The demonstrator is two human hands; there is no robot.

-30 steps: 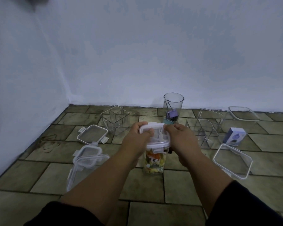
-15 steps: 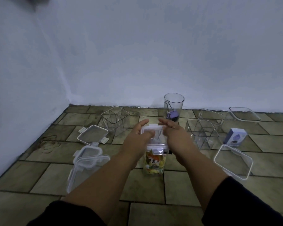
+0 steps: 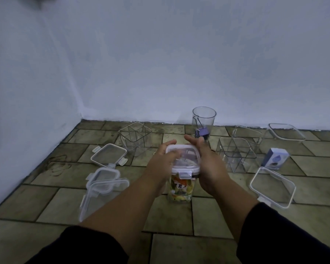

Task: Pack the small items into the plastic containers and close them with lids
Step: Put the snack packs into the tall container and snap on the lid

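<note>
Head camera looks down on a tall clear container [image 3: 181,190] standing upright on the floor, directly between the two hands. It is packed with colourful small items, orange, yellow and green showing through its wall. A white-rimmed lid [image 3: 185,164] with a see-through top sits on it, and the front latch is folded down against the wall.

The left hand [image 3: 159,161] lies against the lid's left edge, its thumb laid on the top and its fingers reaching along the far-left corner, more stretched than curled; this hand is blurred, so finer detail is unclear. The right hand [image 3: 208,164] is spread, fingers straight and pointing away, palm turned to the lid's right side and just beside it; whether it touches cannot be told. Neither hand pinches anything. Both forearms are bare below black sleeves [image 3: 286,237].

Just beyond the right fingertips stands a round clear cup [image 3: 204,117] with a purple binder clip [image 3: 203,132] inside. Right of the right hand stand a clear divided box [image 3: 236,155], another clear box [image 3: 248,133] behind it, a shallow clear tray [image 3: 286,131], a small white and purple carton [image 3: 275,158] and, nearer, a large loose lid [image 3: 272,188]. Left of the left hand lie a flat latch lid [image 3: 109,155] and a nearer pile of lids [image 3: 103,181]; beyond it stands a second divided box [image 3: 135,137].

The floor [image 3: 171,216] is worn greenish-brown tile, meeting pale bluish walls [image 3: 160,63] in a corner to the far left.
</note>
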